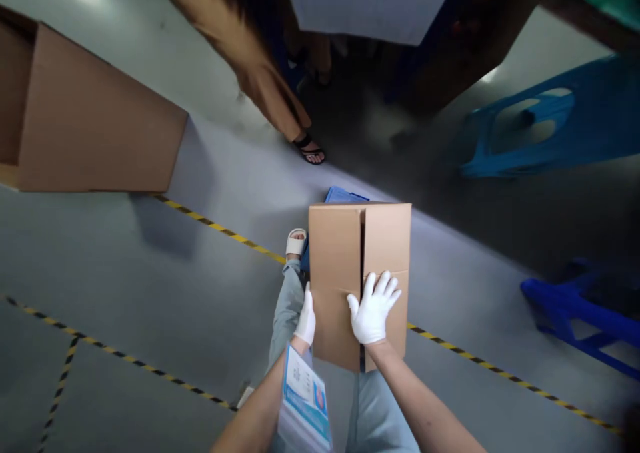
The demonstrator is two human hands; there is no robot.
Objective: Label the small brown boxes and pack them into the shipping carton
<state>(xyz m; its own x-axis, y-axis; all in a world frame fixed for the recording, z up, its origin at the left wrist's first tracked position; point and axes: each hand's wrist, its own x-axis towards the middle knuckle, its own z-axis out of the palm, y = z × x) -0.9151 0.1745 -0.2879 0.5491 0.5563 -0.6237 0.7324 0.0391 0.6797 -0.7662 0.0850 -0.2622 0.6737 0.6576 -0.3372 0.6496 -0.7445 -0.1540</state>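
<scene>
A cardboard box (334,253) is in front of my legs, its two top flaps folded inward with a narrow dark gap between them. My right hand (375,310), in a white glove, lies flat on the right flap with the fingers spread, the thumb reaching over the gap. Against the box's left side rests my left hand (306,320), also gloved in white, its fingers straight and pointing forward. Part of something blue (345,194) shows from under the box's far edge. A badge card (306,393) hangs over my left forearm.
A large open cardboard box (100,120) stands at the left. Ahead is a person's sandalled foot (311,150). Blue plastic stools (545,126) are on the right, one blurred. Yellow-and-black tape (220,228) marks the grey floor. A table with a pale hanging cover (370,6) is at the top.
</scene>
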